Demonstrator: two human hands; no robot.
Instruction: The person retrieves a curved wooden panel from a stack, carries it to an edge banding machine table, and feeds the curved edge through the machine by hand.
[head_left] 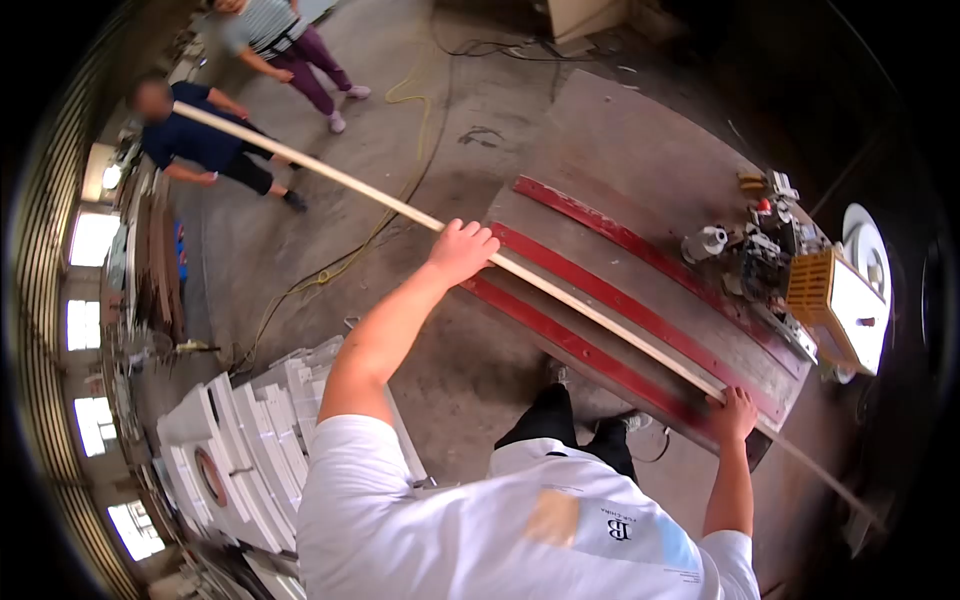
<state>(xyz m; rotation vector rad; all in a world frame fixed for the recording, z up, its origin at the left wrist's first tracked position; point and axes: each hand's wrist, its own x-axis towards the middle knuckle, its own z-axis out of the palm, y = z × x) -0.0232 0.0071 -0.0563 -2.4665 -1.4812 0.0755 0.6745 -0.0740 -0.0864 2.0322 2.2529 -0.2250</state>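
A long, thin, pale strip (pixel 350 182) runs diagonally from the upper left to the lower right, across a table (pixel 600 130) with red rails (pixel 600 285). My left hand (pixel 463 250) is wrapped round the strip near the table's left edge. Farther along, my right hand (pixel 735 414) grips the same strip at the table's lower right corner. Beyond each hand the strip sticks out past the table. The undersides of both hands are hidden.
Two people (pixel 200 135) (pixel 285 45) stand at the upper left, near the strip's far end. A machine (pixel 770 240) and a yellow basket (pixel 810 285) are at the table's right. White panels (pixel 240 440) lie stacked at the lower left; cables (pixel 325 275) cross the floor.
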